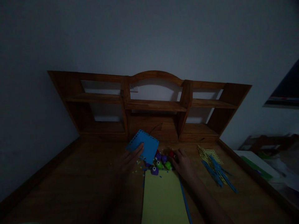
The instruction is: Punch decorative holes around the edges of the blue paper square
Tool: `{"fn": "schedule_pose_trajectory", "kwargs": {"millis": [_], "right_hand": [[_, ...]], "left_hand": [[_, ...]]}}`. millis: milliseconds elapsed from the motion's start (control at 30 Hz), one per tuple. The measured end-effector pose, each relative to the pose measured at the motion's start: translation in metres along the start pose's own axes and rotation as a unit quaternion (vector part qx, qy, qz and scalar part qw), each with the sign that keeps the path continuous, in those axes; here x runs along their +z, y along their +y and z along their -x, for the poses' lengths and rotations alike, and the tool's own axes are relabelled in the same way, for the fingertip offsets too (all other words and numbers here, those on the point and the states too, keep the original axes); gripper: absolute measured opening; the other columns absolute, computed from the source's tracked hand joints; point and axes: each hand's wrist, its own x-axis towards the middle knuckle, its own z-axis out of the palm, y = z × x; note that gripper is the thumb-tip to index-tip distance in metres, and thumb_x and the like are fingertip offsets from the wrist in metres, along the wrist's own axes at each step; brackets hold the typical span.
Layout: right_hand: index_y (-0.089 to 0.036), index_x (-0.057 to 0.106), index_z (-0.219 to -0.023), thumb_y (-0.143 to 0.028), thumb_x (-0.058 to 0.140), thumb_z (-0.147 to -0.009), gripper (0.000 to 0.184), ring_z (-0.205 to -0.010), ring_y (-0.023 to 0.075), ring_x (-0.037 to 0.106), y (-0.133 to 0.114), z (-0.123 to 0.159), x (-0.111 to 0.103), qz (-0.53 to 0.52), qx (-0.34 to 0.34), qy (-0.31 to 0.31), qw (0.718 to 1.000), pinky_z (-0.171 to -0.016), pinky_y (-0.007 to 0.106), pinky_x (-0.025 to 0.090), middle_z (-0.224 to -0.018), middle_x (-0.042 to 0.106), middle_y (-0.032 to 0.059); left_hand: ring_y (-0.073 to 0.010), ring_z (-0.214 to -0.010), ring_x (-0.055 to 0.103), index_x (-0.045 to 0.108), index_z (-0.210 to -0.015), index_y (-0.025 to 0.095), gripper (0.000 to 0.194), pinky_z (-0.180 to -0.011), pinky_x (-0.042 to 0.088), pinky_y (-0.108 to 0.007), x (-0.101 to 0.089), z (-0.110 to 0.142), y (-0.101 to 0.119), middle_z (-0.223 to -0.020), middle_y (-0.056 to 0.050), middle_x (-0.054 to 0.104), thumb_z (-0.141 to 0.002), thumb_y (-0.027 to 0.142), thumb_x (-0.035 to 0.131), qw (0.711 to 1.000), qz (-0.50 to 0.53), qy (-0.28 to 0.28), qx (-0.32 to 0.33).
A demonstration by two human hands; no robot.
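Note:
My left hand grips a blue sheet of paper, thumb on top, held tilted above the desk. Small punched holes run along the paper's upper left edge, and a few more show near its lower edge. My right hand has its fingers curled at a small red craft punch. Beside it sit several more small punches, among them a green punch and a purple punch. The blue paper partly hides some of them. Tiny paper bits are scattered around.
A stack of yellow paper, with blue showing at its edge, lies in front of the punches. Cut blue strips and punched yellow paper lie at the right. A wooden shelf unit stands along the desk's back.

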Motion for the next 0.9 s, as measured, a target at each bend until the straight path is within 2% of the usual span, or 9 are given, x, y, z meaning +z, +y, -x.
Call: {"fn": "schedule_pose_trajectory", "kwargs": {"millis": [100,200,267,367,400,500,667,800,900], "right_hand": [[-0.018,0.062,-0.104,-0.023,0.051,-0.088,0.020,-0.086,0.0214,0.057,0.001,0.000,0.001,0.001,0.002,0.005,1.000,-0.075,0.031,0.046,-0.097,0.055,0.0097],[-0.017,0.062,-0.102,-0.023,0.051,-0.088,0.019,-0.089,0.0221,0.056,0.002,0.001,0.005,0.005,0.002,0.009,1.000,-0.078,0.033,0.045,-0.098,0.055,0.0098],[-0.017,0.062,-0.102,-0.024,0.051,-0.088,0.019,-0.090,0.0225,0.055,0.004,0.001,0.008,0.006,0.003,0.012,1.000,-0.080,0.033,0.044,-0.098,0.055,0.0099],[-0.018,0.060,-0.106,-0.025,0.052,-0.087,0.022,-0.092,0.0226,0.055,0.007,0.001,0.012,0.003,0.007,0.011,1.000,-0.080,0.032,0.043,-0.097,0.056,0.0092],[-0.019,0.060,-0.108,-0.026,0.052,-0.088,0.023,-0.092,0.0227,0.054,0.007,0.001,0.012,0.002,0.007,0.010,1.000,-0.081,0.032,0.043,-0.098,0.057,0.0091],[-0.018,0.060,-0.103,-0.024,0.047,-0.090,0.020,-0.092,0.0228,0.054,0.007,0.002,0.012,0.006,0.005,0.007,1.000,-0.081,0.032,0.041,-0.096,0.058,0.0093],[-0.018,0.061,-0.091,-0.018,0.044,-0.088,0.018,-0.089,0.0225,0.055,0.010,0.002,0.013,0.003,-0.003,0.003,1.000,-0.080,0.032,0.040,-0.090,0.060,0.0094],[-0.018,0.062,-0.096,-0.026,0.046,-0.090,0.020,-0.091,0.0236,0.055,0.006,0.002,0.011,-0.031,-0.006,0.020,0.999,-0.082,0.034,0.042,-0.093,0.060,0.0104],[-0.018,0.064,-0.098,-0.036,0.050,-0.090,0.024,-0.091,0.0244,0.056,-0.005,0.002,0.004,-0.102,0.014,0.053,0.993,-0.083,0.036,0.043,-0.093,0.061,0.0106]], "left_hand": [[-0.0231,-0.114,0.058,0.058,-0.125,0.032,0.043,-0.100,0.043,-0.036,-0.002,0.003,0.010,-0.133,-0.003,0.056,-0.088,0.020,0.040,1.000,-0.002,0.004,0.012],[-0.0224,-0.123,0.052,0.053,-0.131,0.026,0.045,-0.104,0.041,-0.036,0.013,-0.001,0.008,-0.137,-0.005,0.051,-0.090,0.019,0.037,0.999,-0.034,0.016,0.016],[-0.0213,-0.129,0.045,0.043,-0.139,0.021,0.049,-0.108,0.037,-0.036,0.027,-0.005,0.004,-0.143,-0.008,0.044,-0.091,0.018,0.035,0.995,-0.090,0.040,0.025],[-0.0193,-0.136,0.036,0.027,-0.147,0.018,0.054,-0.109,0.036,-0.034,0.045,-0.007,-0.004,-0.150,-0.009,0.032,-0.093,0.014,0.031,0.986,-0.144,0.059,0.063],[-0.0193,-0.137,0.033,0.022,-0.148,0.018,0.056,-0.110,0.036,-0.034,0.050,-0.007,-0.007,-0.152,-0.010,0.028,-0.093,0.013,0.030,0.984,-0.149,0.088,0.052],[-0.0227,-0.139,0.027,0.009,-0.151,0.019,0.062,-0.111,0.033,-0.039,0.059,-0.007,-0.012,-0.155,-0.010,0.017,-0.094,0.017,0.034,0.979,-0.165,0.117,0.035],[-0.0264,-0.142,0.020,0.005,-0.151,0.018,0.066,-0.112,0.030,-0.043,0.064,-0.007,-0.014,-0.157,-0.011,0.009,-0.094,0.024,0.038,0.982,-0.170,0.080,0.034],[-0.0257,-0.142,0.019,0.002,-0.151,0.018,0.066,-0.112,0.029,-0.043,0.065,-0.008,-0.011,-0.157,-0.011,0.008,-0.095,0.026,0.036,0.982,-0.177,0.053,0.038],[-0.0250,-0.142,0.018,0.001,-0.151,0.018,0.065,-0.112,0.027,-0.042,0.065,-0.008,-0.009,-0.156,-0.012,0.008,-0.096,0.028,0.035,0.981,-0.184,0.027,0.047]]}}
